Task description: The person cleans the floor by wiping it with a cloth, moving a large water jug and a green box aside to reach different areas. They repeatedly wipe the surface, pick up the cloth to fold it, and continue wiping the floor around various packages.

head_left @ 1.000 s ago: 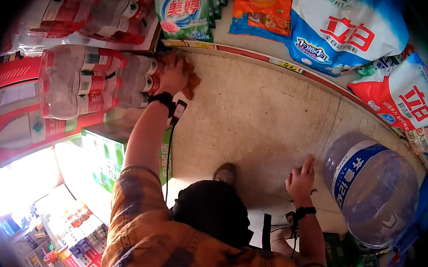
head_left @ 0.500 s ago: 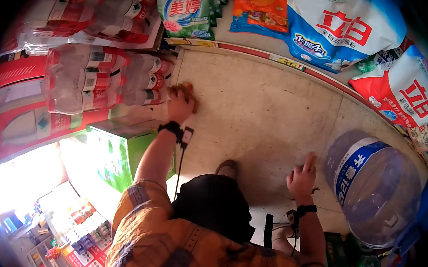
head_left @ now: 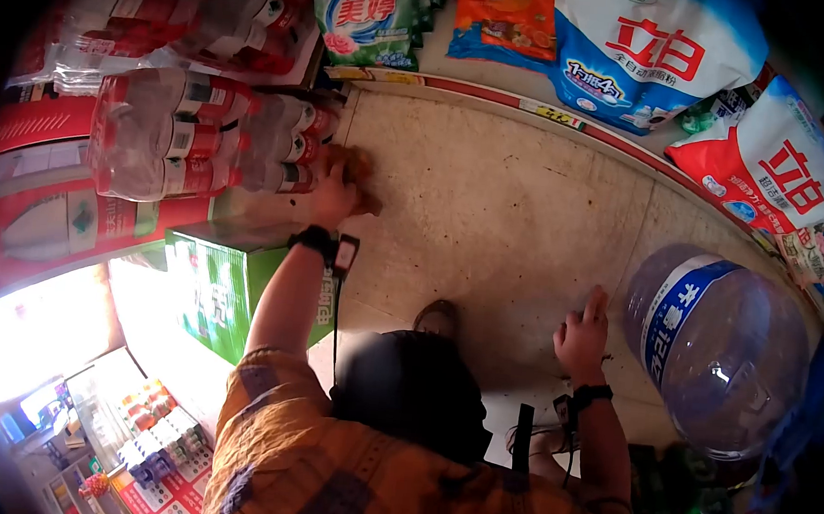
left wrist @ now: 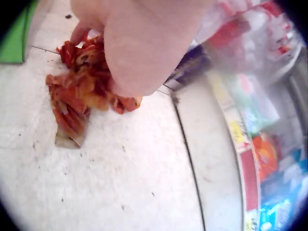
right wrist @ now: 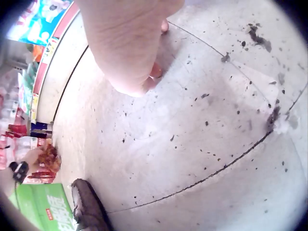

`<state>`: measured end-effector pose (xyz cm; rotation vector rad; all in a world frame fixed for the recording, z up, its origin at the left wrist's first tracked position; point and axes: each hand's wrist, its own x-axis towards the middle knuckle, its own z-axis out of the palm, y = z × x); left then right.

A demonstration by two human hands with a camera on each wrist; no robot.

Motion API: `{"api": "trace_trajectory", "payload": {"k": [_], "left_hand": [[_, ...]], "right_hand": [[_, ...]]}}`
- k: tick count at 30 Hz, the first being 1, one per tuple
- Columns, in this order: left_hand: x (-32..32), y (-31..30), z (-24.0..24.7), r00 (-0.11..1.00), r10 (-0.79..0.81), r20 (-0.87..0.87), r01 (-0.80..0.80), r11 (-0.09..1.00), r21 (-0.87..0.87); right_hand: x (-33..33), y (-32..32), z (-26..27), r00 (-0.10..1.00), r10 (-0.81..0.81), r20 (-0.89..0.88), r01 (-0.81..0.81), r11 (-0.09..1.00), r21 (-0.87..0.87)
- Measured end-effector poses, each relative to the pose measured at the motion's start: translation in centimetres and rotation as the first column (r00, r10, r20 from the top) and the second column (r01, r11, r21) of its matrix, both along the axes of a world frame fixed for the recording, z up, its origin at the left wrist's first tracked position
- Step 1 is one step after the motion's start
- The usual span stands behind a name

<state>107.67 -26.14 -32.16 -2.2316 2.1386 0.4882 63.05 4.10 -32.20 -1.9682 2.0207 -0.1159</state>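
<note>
A crumpled orange-red rag [left wrist: 72, 103] lies bunched on the pale floor tiles, under and around the fingers of my left hand [head_left: 333, 199]. That hand grips it beside the shrink-wrapped pack of red-labelled bottles [head_left: 176, 140]; the palm side and most fingertips are hidden in the left wrist view. On the right, my right hand [head_left: 581, 343] is low over the floor near a large clear water jug [head_left: 729, 365] with a blue label. One or two of its fingers point forward, the others bend loosely, and it holds nothing.
A green carton [head_left: 280, 296] stands behind the bottle pack. Bags of washing powder [head_left: 650, 59] line a low shelf with a red-and-white edge strip [head_left: 499, 101]. Dark specks of dirt [right wrist: 204, 95] dot the floor. A shoe [right wrist: 89, 204] stands between the hands.
My left hand first drew back toward the body with the rag, then shifted slightly left, close against the bottle pack. My right hand has stayed almost where it was.
</note>
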Motion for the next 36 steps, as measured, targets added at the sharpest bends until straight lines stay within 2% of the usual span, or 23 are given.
{"api": "trace_trajectory", "payload": {"k": [3,5,7,9,10,12,13,15,16,18,19,20,22,23,25,27,28,29,30,31,33,34,36], "left_hand": [[0.1,0.3,-5.9,0.993,-0.055,0.109,0.055,0.998,-0.005],[-6.4,3.5,-1.1,0.951,-0.148,0.270,0.156,0.988,-0.010],[-7.2,5.0,-1.7,0.937,-0.260,0.232,0.279,0.959,-0.052],[-8.3,9.2,-2.2,0.833,-0.553,0.038,0.554,0.830,-0.065],[-9.2,9.3,-0.6,0.876,-0.480,-0.034,0.480,0.877,-0.024],[-9.5,9.8,0.6,0.731,-0.543,-0.414,0.610,0.792,0.038],[-9.3,9.0,1.3,0.731,-0.543,-0.414,0.610,0.792,0.038],[-8.6,5.6,2.0,0.807,-0.354,-0.473,0.366,0.928,-0.070],[-8.3,1.4,4.2,0.821,-0.057,-0.568,0.113,0.991,0.064],[-5.5,-1.4,0.8,0.878,-0.313,-0.363,0.215,0.934,-0.284],[-5.4,-5.3,2.9,0.984,-0.024,-0.177,0.029,0.999,0.028],[-3.8,-5.2,-0.4,0.984,-0.180,0.004,0.172,0.936,-0.308],[-4.6,-8.3,-0.6,0.990,0.003,-0.144,0.010,0.996,0.084],[-5.5,-8.3,-1.5,0.990,0.003,-0.143,0.009,0.996,0.084],[-9.0,-6.5,-4.7,0.938,-0.345,0.023,0.339,0.904,-0.261],[-12.4,-4.3,-3.6,0.918,-0.392,0.066,0.395,0.880,-0.265],[-15.8,-1.7,-2.6,0.808,-0.589,-0.029,0.523,0.738,-0.426],[-16.7,-1.2,-1.2,0.795,-0.589,-0.148,0.501,0.774,-0.387],[-17.7,1.3,-1.3,0.776,-0.625,-0.084,0.580,0.760,-0.295],[-18.7,4.5,-2.0,0.548,-0.836,0.036,0.813,0.522,-0.259],[-19.0,6.2,-0.4,0.507,-0.823,-0.256,0.814,0.555,-0.171],[-19.0,7.0,1.3,0.401,-0.731,-0.552,0.823,0.552,-0.134],[-19.1,6.9,4.3,0.349,-0.451,-0.822,0.694,0.714,-0.097]], "right_hand": [[0.2,0.1,-0.1,1.000,0.003,-0.012,-0.003,0.999,-0.039],[0.6,-0.2,0.4,1.000,-0.010,0.001,0.010,1.000,-0.007],[0.6,-0.6,0.5,1.000,-0.025,0.009,0.025,1.000,0.010],[0.8,-0.8,0.5,0.999,-0.039,0.013,0.039,0.999,0.028],[0.9,-0.8,0.6,0.999,-0.039,0.012,0.039,0.999,0.028],[0.6,-0.9,0.7,0.999,-0.038,0.010,0.037,0.998,0.059],[0.6,-0.9,0.7,0.999,-0.038,0.010,0.037,0.998,0.059],[0.2,-0.5,0.4,0.999,-0.013,0.032,0.012,0.999,0.039],[0.1,-0.5,0.4,1.000,-0.007,0.029,0.006,0.999,0.046],[0.1,-0.5,0.3,0.999,-0.014,0.036,0.014,1.000,0.011],[-0.1,-0.3,0.3,0.999,-0.025,0.028,0.025,1.000,0.015],[0.1,-0.3,-0.1,0.999,-0.027,0.041,0.025,0.999,0.034],[-0.2,0.7,-1.2,0.998,-0.056,0.032,0.054,0.996,0.067],[0.0,0.8,-2.4,1.000,0.000,-0.014,0.000,1.000,-0.026],[0.3,1.6,-3.1,0.997,0.043,-0.059,-0.048,0.994,-0.094],[0.5,0.7,-2.3,0.999,0.022,-0.050,-0.025,0.998,-0.063],[1.0,-0.1,-1.5,0.999,0.022,-0.038,-0.025,0.997,-0.075],[0.8,-0.5,-0.2,1.000,-0.006,-0.016,0.005,1.000,-0.020],[0.8,-0.7,0.4,0.999,-0.036,0.006,0.036,0.999,0.031],[0.6,-0.8,0.5,0.999,-0.041,-0.001,0.041,0.999,0.022],[0.3,-0.7,0.4,1.000,-0.022,0.013,0.022,0.999,0.031],[0.0,-0.8,0.1,1.000,-0.013,0.010,0.013,1.000,0.024],[-0.1,-0.4,-0.3,1.000,0.003,0.018,-0.004,1.000,0.029]]}}
